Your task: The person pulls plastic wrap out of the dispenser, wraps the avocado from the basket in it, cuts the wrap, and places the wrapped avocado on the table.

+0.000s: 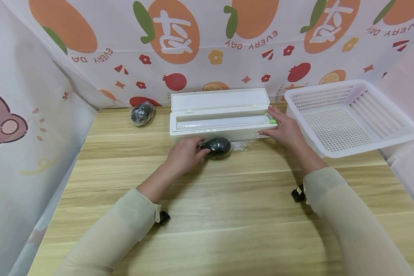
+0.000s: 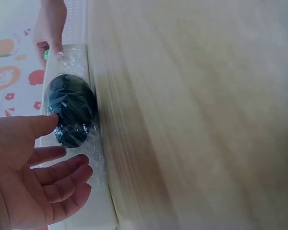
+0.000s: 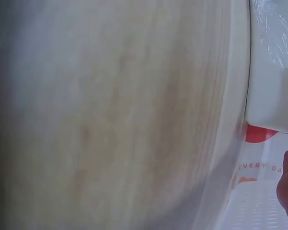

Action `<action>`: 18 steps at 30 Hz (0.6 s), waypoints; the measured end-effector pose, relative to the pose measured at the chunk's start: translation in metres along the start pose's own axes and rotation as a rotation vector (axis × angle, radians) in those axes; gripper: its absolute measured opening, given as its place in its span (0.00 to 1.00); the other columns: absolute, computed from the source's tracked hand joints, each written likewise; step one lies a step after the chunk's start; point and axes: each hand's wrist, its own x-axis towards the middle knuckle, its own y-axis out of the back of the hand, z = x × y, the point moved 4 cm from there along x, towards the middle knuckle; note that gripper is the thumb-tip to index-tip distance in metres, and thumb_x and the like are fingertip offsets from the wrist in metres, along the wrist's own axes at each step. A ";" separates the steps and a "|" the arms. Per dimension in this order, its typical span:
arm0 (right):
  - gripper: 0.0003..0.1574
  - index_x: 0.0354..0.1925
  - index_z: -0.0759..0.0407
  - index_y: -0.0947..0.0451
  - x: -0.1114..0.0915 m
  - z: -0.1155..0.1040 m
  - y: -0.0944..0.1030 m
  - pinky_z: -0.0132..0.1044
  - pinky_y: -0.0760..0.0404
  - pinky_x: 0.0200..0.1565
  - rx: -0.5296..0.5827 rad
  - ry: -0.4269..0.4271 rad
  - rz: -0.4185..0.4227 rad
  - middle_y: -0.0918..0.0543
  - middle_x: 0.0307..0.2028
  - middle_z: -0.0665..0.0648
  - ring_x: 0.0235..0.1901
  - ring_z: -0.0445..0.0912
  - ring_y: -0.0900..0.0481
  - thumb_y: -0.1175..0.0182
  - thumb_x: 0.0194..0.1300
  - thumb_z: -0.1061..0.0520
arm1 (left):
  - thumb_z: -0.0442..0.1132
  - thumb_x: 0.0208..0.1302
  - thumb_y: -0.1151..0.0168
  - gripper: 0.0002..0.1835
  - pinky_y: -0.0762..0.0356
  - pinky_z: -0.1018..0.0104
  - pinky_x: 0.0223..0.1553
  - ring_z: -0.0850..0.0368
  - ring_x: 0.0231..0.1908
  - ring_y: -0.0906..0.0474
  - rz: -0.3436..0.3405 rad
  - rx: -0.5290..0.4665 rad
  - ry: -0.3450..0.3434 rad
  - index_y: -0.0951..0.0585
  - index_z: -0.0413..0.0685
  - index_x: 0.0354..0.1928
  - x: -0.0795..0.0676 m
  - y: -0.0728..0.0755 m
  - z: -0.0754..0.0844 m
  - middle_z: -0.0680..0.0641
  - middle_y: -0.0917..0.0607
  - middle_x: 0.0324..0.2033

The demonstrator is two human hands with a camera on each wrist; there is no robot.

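Observation:
A dark oval fruit point(image 1: 218, 147), which looks like an avocado, lies in clear cling film against the front of a white cling film box point(image 1: 224, 133). My left hand point(image 1: 186, 155) is at its left end. In the left wrist view the thumb touches the fruit's side, while the other fingers are loosely bent beside it. The box's lid point(image 1: 220, 99) stands up, and a white roll point(image 1: 224, 122) lies inside. With thumb in front and fingers on the top edge, my right hand point(image 1: 285, 128) grips the box's right end, near a green slider point(image 1: 273, 121). The right wrist view shows only part of that hand.
Another dark oval fruit point(image 1: 142, 113) in cling film sits at the table's back left. A white plastic basket point(image 1: 365, 149) with a perforated bottom stands at the right. Behind the wooden table point(image 1: 220, 214) hangs a fruit-printed cloth point(image 1: 207, 42). Loose film point(image 1: 241, 145) trails right from the nearer fruit.

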 end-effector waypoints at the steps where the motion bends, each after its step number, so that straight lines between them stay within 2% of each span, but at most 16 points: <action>1: 0.63 0.74 0.46 0.40 0.001 0.001 0.000 0.52 0.40 0.71 0.011 -0.007 -0.001 0.41 0.75 0.49 0.75 0.50 0.45 0.27 0.45 0.30 | 0.53 0.67 0.38 0.24 0.21 0.52 0.42 0.49 0.44 0.20 0.000 -0.002 0.003 0.23 0.50 0.61 0.000 0.001 0.000 0.45 0.16 0.49; 6: 0.65 0.75 0.45 0.43 0.004 0.004 -0.002 0.55 0.42 0.71 0.070 -0.018 -0.017 0.43 0.76 0.52 0.75 0.54 0.46 0.26 0.45 0.31 | 0.53 0.65 0.36 0.22 0.22 0.54 0.37 0.51 0.41 0.21 0.000 0.005 0.025 0.21 0.51 0.56 0.000 0.002 -0.001 0.46 0.15 0.43; 12: 0.64 0.74 0.48 0.39 0.007 0.009 -0.003 0.53 0.44 0.72 0.146 -0.006 -0.011 0.49 0.77 0.41 0.76 0.49 0.51 0.25 0.44 0.32 | 0.55 0.65 0.36 0.25 0.21 0.53 0.37 0.51 0.42 0.19 0.004 0.016 0.033 0.22 0.53 0.60 0.000 0.004 -0.003 0.47 0.15 0.42; 18: 0.65 0.73 0.49 0.37 0.007 0.010 -0.001 0.51 0.44 0.73 0.172 -0.011 -0.010 0.44 0.74 0.38 0.76 0.45 0.48 0.24 0.41 0.31 | 0.55 0.64 0.35 0.25 0.22 0.54 0.37 0.51 0.40 0.20 0.006 0.020 0.028 0.22 0.52 0.59 0.000 0.004 -0.002 0.47 0.15 0.40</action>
